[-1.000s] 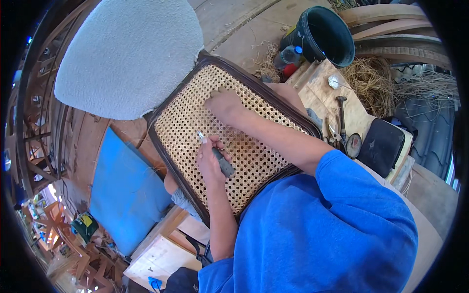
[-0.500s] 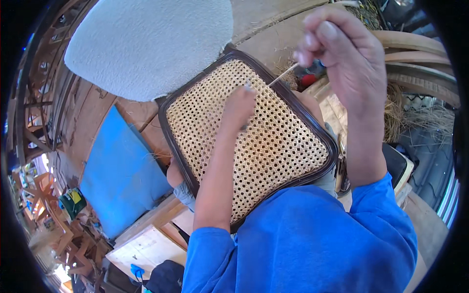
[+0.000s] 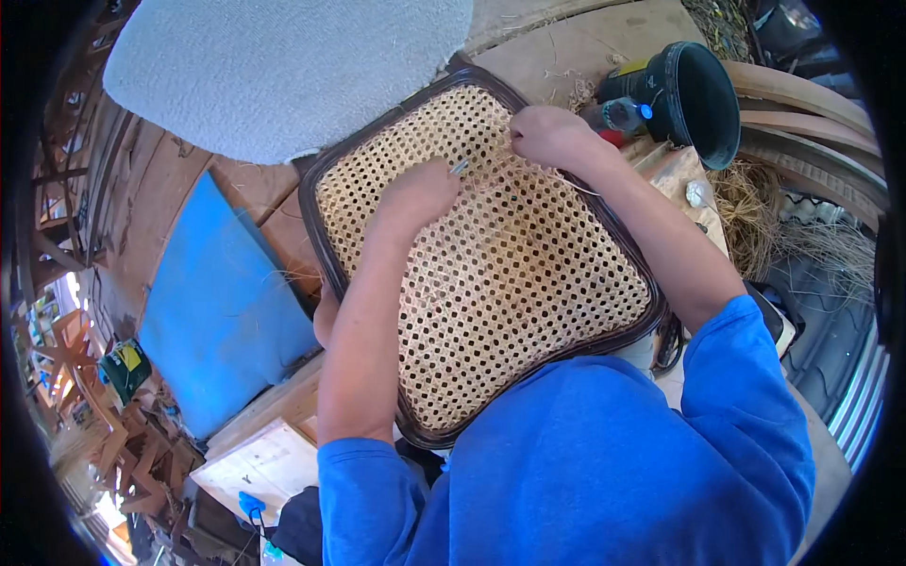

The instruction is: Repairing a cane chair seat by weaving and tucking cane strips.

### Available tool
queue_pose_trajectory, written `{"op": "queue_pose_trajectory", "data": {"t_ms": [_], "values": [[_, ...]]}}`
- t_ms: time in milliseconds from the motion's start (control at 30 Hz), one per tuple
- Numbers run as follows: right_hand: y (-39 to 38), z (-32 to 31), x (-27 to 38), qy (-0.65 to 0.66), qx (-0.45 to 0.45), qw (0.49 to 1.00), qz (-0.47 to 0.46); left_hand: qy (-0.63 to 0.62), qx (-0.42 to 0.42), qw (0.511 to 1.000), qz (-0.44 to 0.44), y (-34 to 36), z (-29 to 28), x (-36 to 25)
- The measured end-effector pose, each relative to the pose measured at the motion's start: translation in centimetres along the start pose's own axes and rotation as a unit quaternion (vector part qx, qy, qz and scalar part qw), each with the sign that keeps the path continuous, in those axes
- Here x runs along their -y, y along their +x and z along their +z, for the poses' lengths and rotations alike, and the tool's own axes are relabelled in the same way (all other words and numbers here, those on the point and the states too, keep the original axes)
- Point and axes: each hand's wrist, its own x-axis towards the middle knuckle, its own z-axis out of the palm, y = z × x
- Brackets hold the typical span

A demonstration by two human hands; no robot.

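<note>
A cane-woven chair seat [image 3: 510, 283] in a dark wooden frame lies tilted in front of me. My left hand [image 3: 415, 193] rests on the weave near its far part, closed around a small metal tool whose tip pokes out toward the right. My right hand [image 3: 552, 137] sits at the seat's far edge, fingers pinched on a thin cane strand [image 3: 578, 185] that trails over the weave. Both blue sleeves enter from below.
A pale grey cushion [image 3: 283, 66] lies beyond the seat. A blue pad [image 3: 212, 316] lies to the left. A black bucket [image 3: 703, 99] and a small bottle [image 3: 618, 115] stand at the far right beside straw [image 3: 755, 212]. Papers [image 3: 260, 467] lie lower left.
My right hand came down from high near the camera to the seat's far edge. My left hand shifted slightly on the weave.
</note>
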Motion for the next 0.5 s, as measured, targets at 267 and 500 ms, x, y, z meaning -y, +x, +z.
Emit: {"op": "queue_pose_trajectory", "data": {"t_ms": [267, 500], "values": [[-0.7, -1.1, 2.1, -0.047, 0.030, 0.997, 0.054, 0.180, -0.027, 0.982, 0.043, 0.1, -1.3, -2.7], [-0.3, -1.5, 3.7, -0.076, 0.066, 0.993, 0.054, 0.214, 0.000, 0.975, 0.054, 0.5, -1.4, -5.6]]}}
